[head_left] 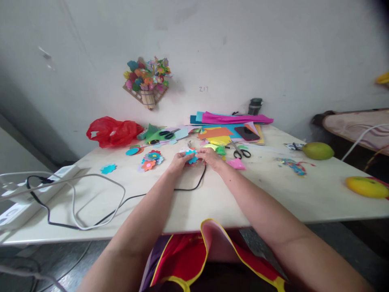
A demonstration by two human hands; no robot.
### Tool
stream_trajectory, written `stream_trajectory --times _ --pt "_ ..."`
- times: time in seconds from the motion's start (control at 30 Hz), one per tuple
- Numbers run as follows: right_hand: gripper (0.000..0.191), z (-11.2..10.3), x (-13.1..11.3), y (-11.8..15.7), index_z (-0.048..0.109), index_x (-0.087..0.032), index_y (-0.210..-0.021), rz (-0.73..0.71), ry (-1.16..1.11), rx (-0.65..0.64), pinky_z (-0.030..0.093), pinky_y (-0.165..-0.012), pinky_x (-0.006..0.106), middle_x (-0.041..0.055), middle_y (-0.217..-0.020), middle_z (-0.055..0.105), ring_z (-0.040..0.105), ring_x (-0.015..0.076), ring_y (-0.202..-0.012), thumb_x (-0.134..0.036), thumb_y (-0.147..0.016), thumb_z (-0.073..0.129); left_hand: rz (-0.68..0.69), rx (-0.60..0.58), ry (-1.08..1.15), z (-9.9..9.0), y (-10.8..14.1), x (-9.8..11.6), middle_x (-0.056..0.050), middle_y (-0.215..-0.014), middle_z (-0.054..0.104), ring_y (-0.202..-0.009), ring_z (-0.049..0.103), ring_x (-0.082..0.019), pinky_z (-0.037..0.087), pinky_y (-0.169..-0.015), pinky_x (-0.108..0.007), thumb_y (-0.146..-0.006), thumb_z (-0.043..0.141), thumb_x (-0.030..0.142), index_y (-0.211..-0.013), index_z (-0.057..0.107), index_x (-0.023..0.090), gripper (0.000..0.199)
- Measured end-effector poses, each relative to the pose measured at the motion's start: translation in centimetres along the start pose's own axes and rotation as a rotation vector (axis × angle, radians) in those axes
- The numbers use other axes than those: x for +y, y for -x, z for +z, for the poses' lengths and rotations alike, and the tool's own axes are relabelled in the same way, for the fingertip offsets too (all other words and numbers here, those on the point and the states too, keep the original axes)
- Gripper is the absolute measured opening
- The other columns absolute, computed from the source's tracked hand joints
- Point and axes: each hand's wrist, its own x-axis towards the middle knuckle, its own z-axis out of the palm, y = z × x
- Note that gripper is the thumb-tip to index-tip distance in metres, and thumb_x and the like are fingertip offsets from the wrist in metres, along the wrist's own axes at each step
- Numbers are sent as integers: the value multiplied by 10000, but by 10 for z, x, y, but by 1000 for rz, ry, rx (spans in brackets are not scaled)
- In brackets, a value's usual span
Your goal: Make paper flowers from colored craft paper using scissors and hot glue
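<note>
Left grip: left hand [178, 161], fingertips closed in a narrow pinch on the near-left edge of the blue flower [191, 156].
Right grip: right hand [209, 157], also narrow, pinching the right edge of the same piece.
Blue flower: between both hands, over the bench [209, 202]. Other bits sit under or beside it; fingers hide the detail.
Flower cluster [152, 159]: left of my hands, red, blue and orange shapes overlapping. Cutting looks done on these. Can't tell if any are glued.
Lone blue cutout [108, 168]: farther left, apart from the cluster, no second layer visible. Reads as unfinished, my judgement.
Blue disc [132, 151]: behind the cluster, partly over an orange piece.
Sheet stock: orange sheet [214, 133] and magenta sheet [237, 118] beyond my hands, among more colours. Plenty of material uncut.
Scissors [242, 153]: right of my hands, down on the bench, neither hand on them.
Black cable [188, 189]: runs up toward my hands; its end is hidden.
Progress: partway, I'd say. Shapes cut, piece in hand under work. Total count: can't tell.
</note>
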Motion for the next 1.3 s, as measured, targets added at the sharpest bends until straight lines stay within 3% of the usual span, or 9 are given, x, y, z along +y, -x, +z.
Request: stream_trajectory --times 0.5,1.0,1.3 --pt "40 0 -3 2 595 -149 -632 -15 27 11 307 -356 151 -30 -511 532 480 73 -468 -183 -612 600 -2 -18 -9 -1 -1 -2 -69 -675 648 -520 553 -114 469 -548 -259 -619 728 410 -735 650 97 343" --pt "85 -5 -1 -1 559 -156 -570 -2 53 72 326 -371 180 -32 -482 511 441 79 -446 -219 -621 584 15 84 23 0 3 5 -60 -662 635 -552 583 -138 499 -577 -292 -635 680 521 -744 613 110 430" --pt "221 -6 -3 1 563 -157 -599 0 8 29 307 -371 181 -20 -519 520 471 94 -493 -364 -627 637 47 132 -40 -3 0 1 -27 -623 617 -514 569 -113 488 -571 -263 -596 717 489 -658 578 126 393"
